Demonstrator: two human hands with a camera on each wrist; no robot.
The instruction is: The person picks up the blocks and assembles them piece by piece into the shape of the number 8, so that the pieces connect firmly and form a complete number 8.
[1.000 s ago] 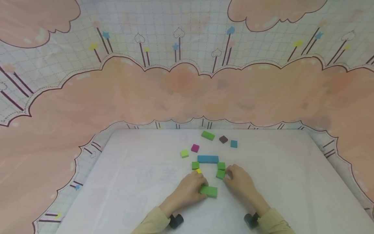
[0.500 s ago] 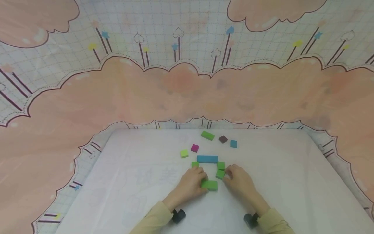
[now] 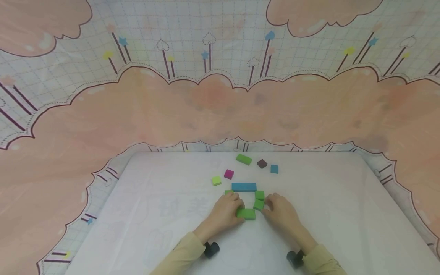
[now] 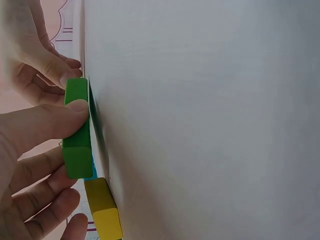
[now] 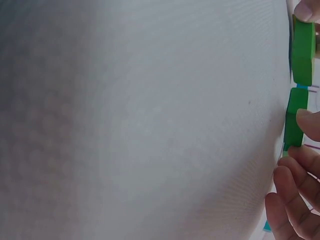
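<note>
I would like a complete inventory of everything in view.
Near long block: 1, green, nearest the person
Yellow block: 1, yellow, beside it, left wrist view
Small green blocks: 3, green, two right, one partly hidden left
Long blue block: 1, blue, beyond these
Lime block: 1, light green, left of it
Pink block: 1, magenta, right of lime
Far long block: 1, green, near far edge
Brown block: 1, dark brown, right of that
Small blue block: 1, blue, right of brown
Table: 1, white, under blocks
Patterned cloth: 1, mostly peach, behind table
Wrist cameras: 2, black, on wrists
Sleeves: 2, pale yellow, on arms
Left hand: 1, bare, holding near long block
Right hand: 1, bare, at a small green block
</note>
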